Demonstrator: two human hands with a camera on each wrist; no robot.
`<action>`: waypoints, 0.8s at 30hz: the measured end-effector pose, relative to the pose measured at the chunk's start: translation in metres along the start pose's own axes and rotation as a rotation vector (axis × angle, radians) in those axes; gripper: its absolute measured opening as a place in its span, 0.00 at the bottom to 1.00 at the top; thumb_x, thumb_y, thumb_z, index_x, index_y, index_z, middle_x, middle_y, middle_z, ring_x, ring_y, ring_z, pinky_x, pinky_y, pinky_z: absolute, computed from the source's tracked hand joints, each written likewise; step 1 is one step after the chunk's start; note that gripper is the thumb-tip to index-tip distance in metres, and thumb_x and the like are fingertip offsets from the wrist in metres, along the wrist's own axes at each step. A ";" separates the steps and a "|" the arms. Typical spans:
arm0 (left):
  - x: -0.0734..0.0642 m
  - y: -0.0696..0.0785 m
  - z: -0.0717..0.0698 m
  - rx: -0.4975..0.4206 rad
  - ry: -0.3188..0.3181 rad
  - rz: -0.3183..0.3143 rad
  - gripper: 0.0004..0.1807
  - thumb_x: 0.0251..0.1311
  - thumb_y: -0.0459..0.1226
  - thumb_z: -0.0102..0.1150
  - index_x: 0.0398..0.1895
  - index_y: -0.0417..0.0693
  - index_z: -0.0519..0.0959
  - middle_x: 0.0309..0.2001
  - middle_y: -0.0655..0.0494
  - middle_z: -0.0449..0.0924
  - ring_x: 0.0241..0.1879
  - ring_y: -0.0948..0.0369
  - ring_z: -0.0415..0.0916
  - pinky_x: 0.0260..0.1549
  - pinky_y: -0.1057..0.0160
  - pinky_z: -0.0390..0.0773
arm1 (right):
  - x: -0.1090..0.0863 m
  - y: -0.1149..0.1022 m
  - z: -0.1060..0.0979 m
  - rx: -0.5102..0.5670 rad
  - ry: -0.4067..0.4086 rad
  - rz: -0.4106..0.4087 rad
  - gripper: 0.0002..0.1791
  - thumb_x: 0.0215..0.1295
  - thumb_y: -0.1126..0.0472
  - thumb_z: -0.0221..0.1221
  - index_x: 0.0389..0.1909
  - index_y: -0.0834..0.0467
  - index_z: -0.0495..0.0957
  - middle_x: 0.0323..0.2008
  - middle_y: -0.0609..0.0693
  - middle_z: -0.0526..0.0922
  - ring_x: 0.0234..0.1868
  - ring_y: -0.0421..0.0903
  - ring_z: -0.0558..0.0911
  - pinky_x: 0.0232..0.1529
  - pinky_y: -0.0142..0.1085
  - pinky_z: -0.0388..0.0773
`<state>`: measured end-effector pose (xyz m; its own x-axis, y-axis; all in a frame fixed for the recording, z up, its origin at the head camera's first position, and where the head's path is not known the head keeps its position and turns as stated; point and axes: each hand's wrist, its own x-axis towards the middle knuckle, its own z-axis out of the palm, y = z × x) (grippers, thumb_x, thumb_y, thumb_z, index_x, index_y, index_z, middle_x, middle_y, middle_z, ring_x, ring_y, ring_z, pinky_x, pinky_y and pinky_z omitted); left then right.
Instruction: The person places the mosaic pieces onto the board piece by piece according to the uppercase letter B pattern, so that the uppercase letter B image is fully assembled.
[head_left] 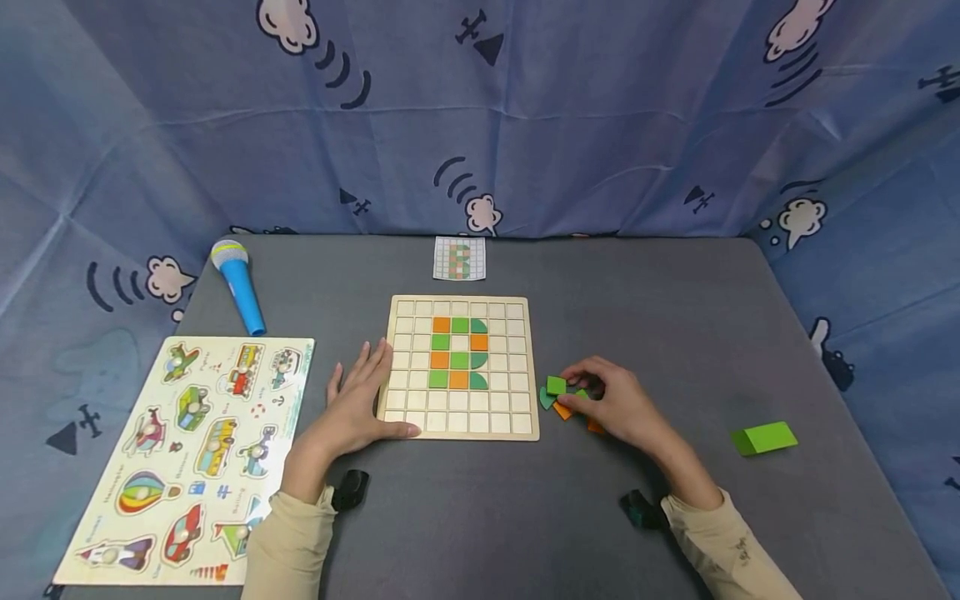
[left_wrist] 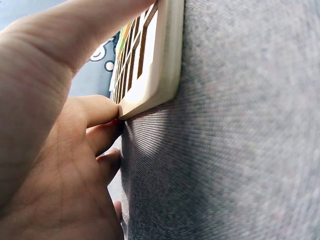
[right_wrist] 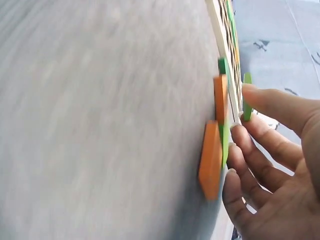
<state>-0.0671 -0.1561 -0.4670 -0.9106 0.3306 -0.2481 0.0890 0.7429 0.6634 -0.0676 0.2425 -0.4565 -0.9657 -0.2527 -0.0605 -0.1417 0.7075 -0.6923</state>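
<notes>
A wooden grid board (head_left: 458, 423) lies mid-table, with orange, green and dark green tiles set in its cells. My left hand (head_left: 352, 408) rests at its lower left corner, thumb along the near edge and straight fingers against the left side. In the left wrist view the index finger touches the board's rim (left_wrist: 167, 65). To the board's right, my right hand (head_left: 618, 402) pinches a green square tile (head_left: 556, 385) between thumb and index finger. Below it are loose tiles: a dark green curved one (head_left: 546, 398), an orange one (head_left: 562, 411) and others partly hidden by the hand.
A small pattern card (head_left: 459, 258) lies behind the board. On the left are a blue toy microphone (head_left: 243, 292) and a vehicle picture puzzle (head_left: 187, 450), partly under the left forearm. A green block (head_left: 768, 438) sits at the right. A patterned curtain hangs behind.
</notes>
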 end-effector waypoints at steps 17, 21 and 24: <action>0.000 -0.001 0.001 -0.003 0.006 0.001 0.72 0.50 0.53 0.83 0.87 0.42 0.43 0.88 0.46 0.37 0.87 0.43 0.29 0.78 0.31 0.26 | 0.016 -0.042 0.042 0.035 -0.060 -0.143 0.16 0.59 0.58 0.78 0.46 0.52 0.87 0.45 0.46 0.85 0.48 0.45 0.77 0.50 0.44 0.77; 0.001 -0.002 0.001 0.002 0.006 0.000 0.72 0.50 0.54 0.83 0.87 0.42 0.42 0.88 0.46 0.37 0.87 0.44 0.28 0.79 0.31 0.26 | 0.019 -0.051 0.049 0.054 -0.058 -0.170 0.16 0.58 0.59 0.79 0.46 0.51 0.87 0.44 0.45 0.85 0.48 0.45 0.78 0.52 0.45 0.77; 0.001 -0.002 0.001 0.004 0.008 0.003 0.72 0.50 0.54 0.83 0.87 0.42 0.43 0.88 0.46 0.37 0.87 0.43 0.29 0.78 0.31 0.26 | 0.021 -0.056 0.054 0.062 -0.059 -0.175 0.16 0.58 0.60 0.79 0.46 0.52 0.87 0.43 0.46 0.86 0.48 0.44 0.78 0.54 0.45 0.77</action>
<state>-0.0676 -0.1566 -0.4688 -0.9135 0.3279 -0.2408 0.0928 0.7442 0.6615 -0.0688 0.1621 -0.4578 -0.9129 -0.4076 0.0235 -0.2906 0.6082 -0.7387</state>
